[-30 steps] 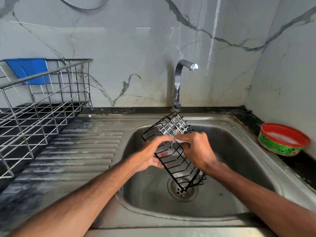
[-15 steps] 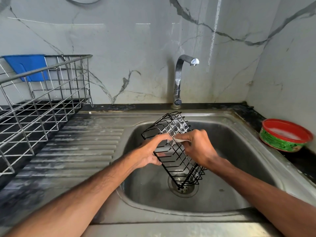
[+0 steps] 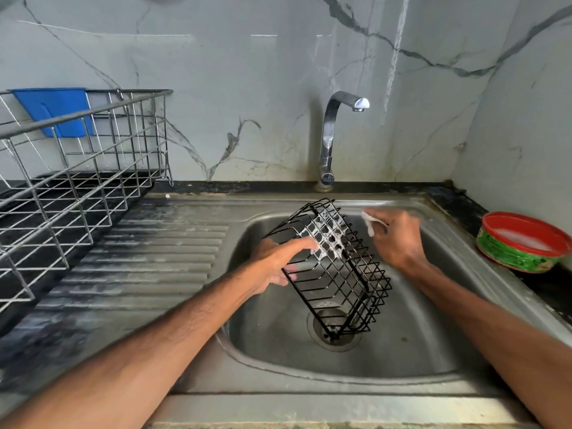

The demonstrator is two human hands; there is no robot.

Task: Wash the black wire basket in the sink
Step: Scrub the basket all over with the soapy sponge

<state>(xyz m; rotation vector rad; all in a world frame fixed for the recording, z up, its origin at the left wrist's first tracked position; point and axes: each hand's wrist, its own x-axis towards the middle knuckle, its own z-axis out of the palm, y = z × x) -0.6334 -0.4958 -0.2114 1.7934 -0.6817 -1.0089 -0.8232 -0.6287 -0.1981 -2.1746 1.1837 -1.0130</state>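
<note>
Marble-look tiles back a steel sink (image 3: 464,305), where the black wire basket (image 3: 334,267) stands tilted, its lower corner on the drain (image 3: 335,332) and suds on its upper mesh. A person's left hand (image 3: 275,261) grasps its near side; the right hand (image 3: 394,236), just beside it, pinches a small white scrubbing pad (image 3: 370,222). Soapy wires could slip from that single grip and drop the basket. Lettering on the red-rimmed green soap tub (image 3: 523,243) is too blurred to read.
</note>
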